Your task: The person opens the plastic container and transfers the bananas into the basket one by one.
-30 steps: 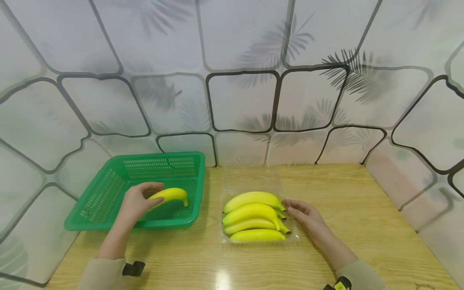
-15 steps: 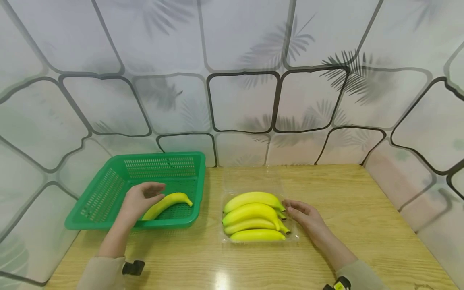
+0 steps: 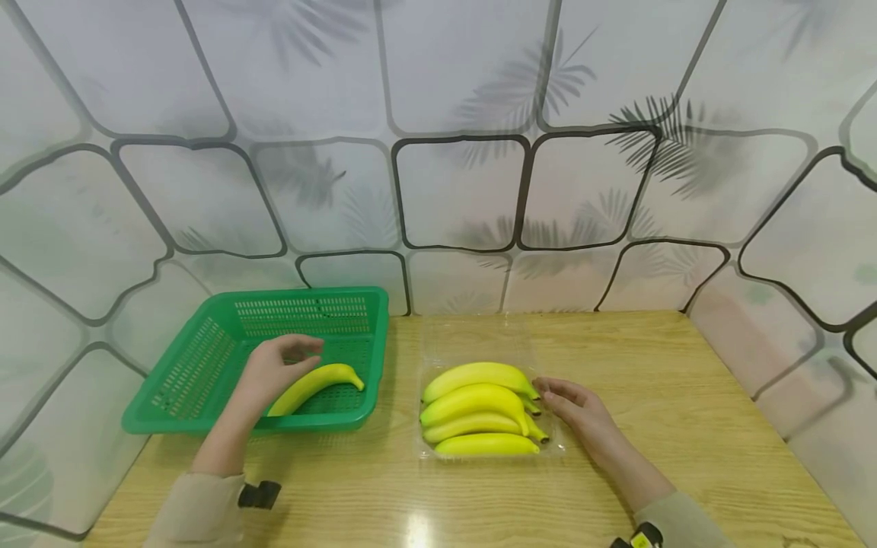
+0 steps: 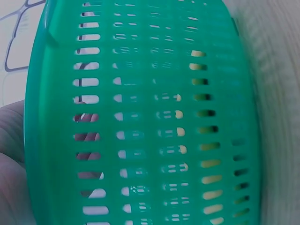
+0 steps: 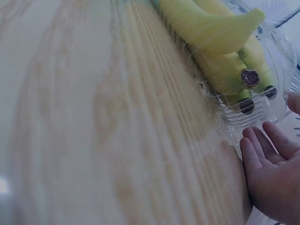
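Note:
My left hand (image 3: 274,371) hovers over the green basket (image 3: 379,358), its fingers loosely bent and holding nothing. Below it a yellow banana (image 3: 322,379) lies in the basket, its left end partly behind the basket's front rim. To the right, several bananas (image 3: 479,403) rest in a clear plastic clamshell box (image 3: 473,335) whose lid is folded back. My right hand (image 3: 589,418) stays at the right end of that box, fingers relaxed. In the right wrist view its fingertips (image 5: 268,125) are right at the box's ridged wall, just under the dark banana ends.
All of this stands on a wooden table (image 3: 637,358). Behind it and at both sides rises a patterned wall covering (image 3: 452,190). The slotted basket side (image 4: 140,117) fills most of the left wrist view.
The left hand has let go of the banana, which now lies in the basket. That hand has then risen slightly and moved a little right. The right hand has stayed put.

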`<state>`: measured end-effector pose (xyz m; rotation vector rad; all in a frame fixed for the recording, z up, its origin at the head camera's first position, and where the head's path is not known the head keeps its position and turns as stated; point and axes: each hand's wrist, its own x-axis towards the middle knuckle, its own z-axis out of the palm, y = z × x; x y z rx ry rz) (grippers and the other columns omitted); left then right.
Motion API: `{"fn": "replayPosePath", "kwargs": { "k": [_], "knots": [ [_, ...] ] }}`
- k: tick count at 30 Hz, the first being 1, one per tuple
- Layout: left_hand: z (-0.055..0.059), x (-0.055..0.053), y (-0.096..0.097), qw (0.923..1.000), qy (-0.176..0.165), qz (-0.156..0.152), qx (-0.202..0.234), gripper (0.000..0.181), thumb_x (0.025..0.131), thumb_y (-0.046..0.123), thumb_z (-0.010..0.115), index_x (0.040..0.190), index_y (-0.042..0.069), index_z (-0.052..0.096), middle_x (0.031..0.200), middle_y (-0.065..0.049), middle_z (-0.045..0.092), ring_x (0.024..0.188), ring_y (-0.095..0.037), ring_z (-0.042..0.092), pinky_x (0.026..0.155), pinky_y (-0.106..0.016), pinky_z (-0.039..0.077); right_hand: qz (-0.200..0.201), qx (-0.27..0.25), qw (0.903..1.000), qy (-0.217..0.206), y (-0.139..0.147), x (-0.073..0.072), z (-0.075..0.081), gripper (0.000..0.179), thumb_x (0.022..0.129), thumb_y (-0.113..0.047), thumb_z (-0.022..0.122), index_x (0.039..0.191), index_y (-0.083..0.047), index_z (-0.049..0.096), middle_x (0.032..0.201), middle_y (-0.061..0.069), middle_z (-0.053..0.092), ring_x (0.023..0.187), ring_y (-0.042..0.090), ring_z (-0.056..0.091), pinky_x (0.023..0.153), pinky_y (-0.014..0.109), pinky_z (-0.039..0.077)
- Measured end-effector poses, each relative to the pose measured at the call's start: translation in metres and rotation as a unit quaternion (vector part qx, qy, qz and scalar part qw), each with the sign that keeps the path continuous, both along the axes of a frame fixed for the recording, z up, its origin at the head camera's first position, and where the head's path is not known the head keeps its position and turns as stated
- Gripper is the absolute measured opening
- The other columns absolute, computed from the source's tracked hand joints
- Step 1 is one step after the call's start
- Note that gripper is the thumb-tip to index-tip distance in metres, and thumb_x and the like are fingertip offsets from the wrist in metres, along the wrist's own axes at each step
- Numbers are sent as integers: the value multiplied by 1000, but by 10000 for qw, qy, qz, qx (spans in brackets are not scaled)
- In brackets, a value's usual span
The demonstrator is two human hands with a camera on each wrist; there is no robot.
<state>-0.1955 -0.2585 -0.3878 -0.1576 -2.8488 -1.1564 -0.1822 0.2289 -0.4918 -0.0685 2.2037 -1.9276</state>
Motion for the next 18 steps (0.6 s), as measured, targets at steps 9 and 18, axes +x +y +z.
{"fn": "replayPosePath", "kwargs": {
  "k": [9, 18],
  "knots": [
    [7, -5, 13, 9998, 61, -169, 72, 30, 104, 14, 69, 131, 3, 72, 127, -20, 75, 116, -40, 68, 96, -57, 59, -5, 4, 10000, -10, 2, 0, 0, 57, 110, -25, 59, 155, 8, 46, 161, 27, 48, 117, -15, 59, 102, 6, 47],
    [11, -8, 30, 9991, 10, -356, 211, 28, 104, 13, 70, 130, 5, 73, 127, -19, 75, 115, -37, 69, 94, -54, 59, -1, 31, 10000, -34, 2, 0, 0, 57, 110, -25, 60, 155, 7, 46, 161, 26, 48, 118, -15, 58, 102, 5, 46]
  ]
}}
